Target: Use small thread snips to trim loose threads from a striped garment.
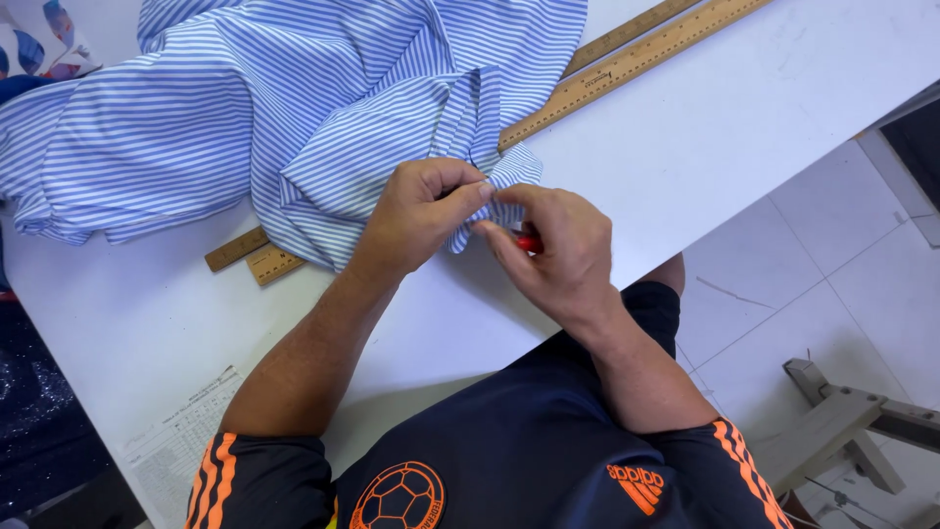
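A striped fabric [323, 108] edge is pinched between left hand [416, 216] fingertips; a small red tool [530, 243] (mostly hidden) is gripped by right hand [558, 255] fingers.

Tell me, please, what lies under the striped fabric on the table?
Two wooden rulers run under the striped fabric, showing at both ends; their middle is covered, and anything else beneath cannot be seen.

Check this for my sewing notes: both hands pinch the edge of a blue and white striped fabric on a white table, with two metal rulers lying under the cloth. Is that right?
Not quite: the two rulers are wooden, not metal, as the head view shows. The rest holds: the left hand and right hand pinch the edge of the blue and white striped fabric on the white table, and the rulers run under the cloth.
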